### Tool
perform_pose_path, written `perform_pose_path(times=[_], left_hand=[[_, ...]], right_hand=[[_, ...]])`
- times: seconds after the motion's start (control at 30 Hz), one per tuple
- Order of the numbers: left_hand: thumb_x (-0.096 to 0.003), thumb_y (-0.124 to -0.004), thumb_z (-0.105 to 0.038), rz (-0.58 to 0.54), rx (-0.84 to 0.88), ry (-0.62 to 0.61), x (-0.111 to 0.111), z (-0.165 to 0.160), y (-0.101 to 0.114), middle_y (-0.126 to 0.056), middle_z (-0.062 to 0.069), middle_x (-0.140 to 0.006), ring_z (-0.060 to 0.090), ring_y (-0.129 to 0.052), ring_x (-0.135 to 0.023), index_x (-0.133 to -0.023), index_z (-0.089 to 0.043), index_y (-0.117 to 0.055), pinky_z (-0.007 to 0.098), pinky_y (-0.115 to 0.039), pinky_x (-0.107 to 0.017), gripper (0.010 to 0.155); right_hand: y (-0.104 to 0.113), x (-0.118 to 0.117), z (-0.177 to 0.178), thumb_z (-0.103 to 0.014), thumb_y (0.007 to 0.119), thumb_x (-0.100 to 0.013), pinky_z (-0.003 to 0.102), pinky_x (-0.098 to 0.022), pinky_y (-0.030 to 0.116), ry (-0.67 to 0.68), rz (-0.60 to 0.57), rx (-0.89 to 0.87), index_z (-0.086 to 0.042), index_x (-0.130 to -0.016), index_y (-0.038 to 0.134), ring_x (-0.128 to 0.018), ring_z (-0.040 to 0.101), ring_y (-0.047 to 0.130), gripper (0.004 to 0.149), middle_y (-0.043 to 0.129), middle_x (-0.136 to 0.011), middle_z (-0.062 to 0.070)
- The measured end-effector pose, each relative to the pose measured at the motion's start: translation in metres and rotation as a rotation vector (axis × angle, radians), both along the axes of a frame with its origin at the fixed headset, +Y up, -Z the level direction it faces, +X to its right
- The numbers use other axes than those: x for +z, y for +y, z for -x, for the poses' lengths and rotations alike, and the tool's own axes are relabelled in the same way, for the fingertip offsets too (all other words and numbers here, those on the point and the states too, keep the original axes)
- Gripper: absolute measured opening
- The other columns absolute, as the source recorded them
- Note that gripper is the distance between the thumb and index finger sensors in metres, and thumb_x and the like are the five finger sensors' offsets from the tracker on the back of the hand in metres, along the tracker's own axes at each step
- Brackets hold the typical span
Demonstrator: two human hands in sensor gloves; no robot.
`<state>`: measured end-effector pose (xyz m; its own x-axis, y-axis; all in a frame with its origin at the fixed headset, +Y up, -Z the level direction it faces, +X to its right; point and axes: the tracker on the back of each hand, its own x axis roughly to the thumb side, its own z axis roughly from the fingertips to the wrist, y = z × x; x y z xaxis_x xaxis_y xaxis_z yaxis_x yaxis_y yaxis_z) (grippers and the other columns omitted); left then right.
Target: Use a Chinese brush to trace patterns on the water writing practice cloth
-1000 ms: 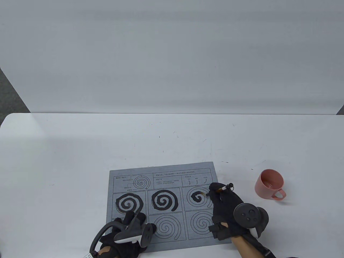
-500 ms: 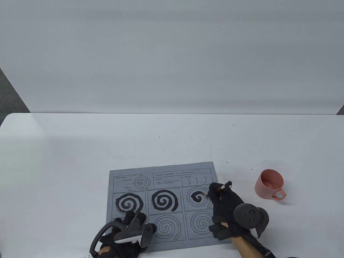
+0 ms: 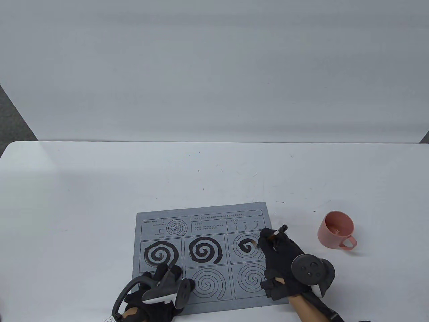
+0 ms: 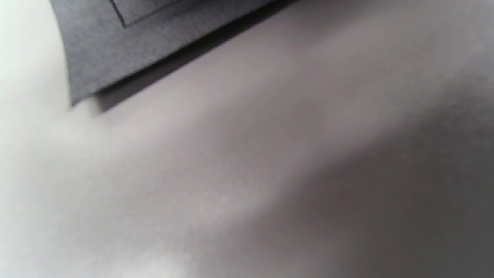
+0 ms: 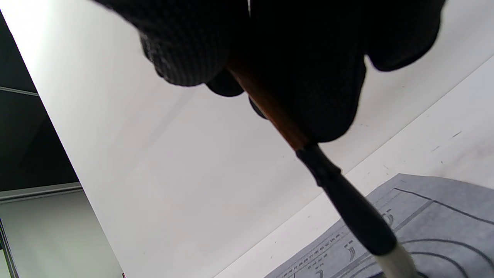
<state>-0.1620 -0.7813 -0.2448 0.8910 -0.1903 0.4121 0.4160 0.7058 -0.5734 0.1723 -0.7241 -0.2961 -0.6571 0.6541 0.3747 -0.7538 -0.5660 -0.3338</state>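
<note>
on the grey cloth (image 3: 204,255), the right hand (image 3: 281,258) grips the brush (image 3: 275,233); the left hand (image 3: 157,288) rests flat, fingers spread, holding nothing.

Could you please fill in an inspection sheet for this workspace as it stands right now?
Surface: white table, faint scuff marks.
Job's things: grey practice cloth lies flat; two top-row spirals fully painted, the third partly, lower spirals untraced. Brush slants down onto the third spiral.
Clutter: pink cup right of the cloth, apart from it.
Hands: right hand grips the brush; left hand rests on the cloth's near-left corner.
Cables: nothing seen.
Surroundings: white backdrop behind the table; dark floor at the edges.
</note>
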Motion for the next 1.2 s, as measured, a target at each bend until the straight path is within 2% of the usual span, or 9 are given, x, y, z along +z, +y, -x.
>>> perform_pose_path(times=[1.2], left_hand=[[-0.0386, -0.036, -0.056, 0.0, 0.0, 0.0, 0.0, 0.0, 0.0, 0.028, -0.002, -0.102, 0.042, 0.014, -0.105, -0.086, -0.055, 0.02, 0.07, -0.019, -0.078, 0.074]], right_hand=[[0.0, 0.0008, 0.0022, -0.032, 0.084, -0.047, 0.061, -0.05, 0.076, 0.004, -0.013, 0.028, -0.013, -0.075, 0.087, -0.051, 0.035, 0.104, 0.034, 0.098, -0.071, 0.018]])
